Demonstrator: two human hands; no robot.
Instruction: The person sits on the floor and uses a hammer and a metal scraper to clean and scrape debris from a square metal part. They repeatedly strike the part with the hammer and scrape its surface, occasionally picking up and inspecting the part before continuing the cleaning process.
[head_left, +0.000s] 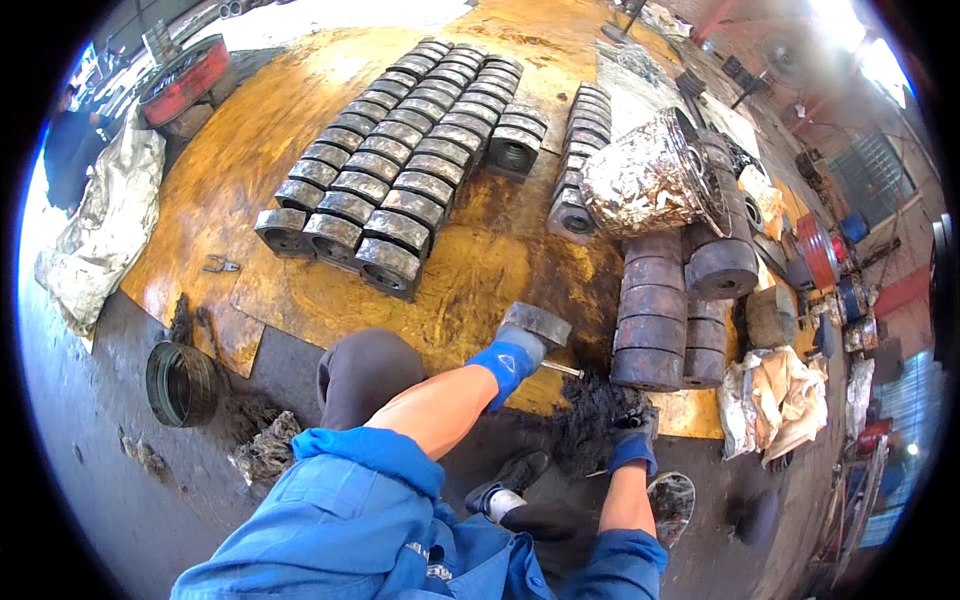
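Note:
Wearing a blue and grey glove, my left hand (512,364) is closed on a dark metal block (540,322) held over the yellow sheet. A thin light-coloured rod (562,369) shows just right of that glove. Lower and to the right, my gloved right hand (634,446) has its fingers curled at the edge of a dark, stringy heap (588,425). What this hand holds is too dark to make out; a thin light tip (597,473) pokes out to its left. Several rows of similar metal blocks (390,165) lie farther off.
Stacked rusty cylinders (648,330) and a worn, tilted drum (645,172) stand to the right. Pliers (221,264) lie left on the yellow sheet (290,300). An open round tin (182,384) sits at the near left. A crumpled sack (785,400) lies at the right.

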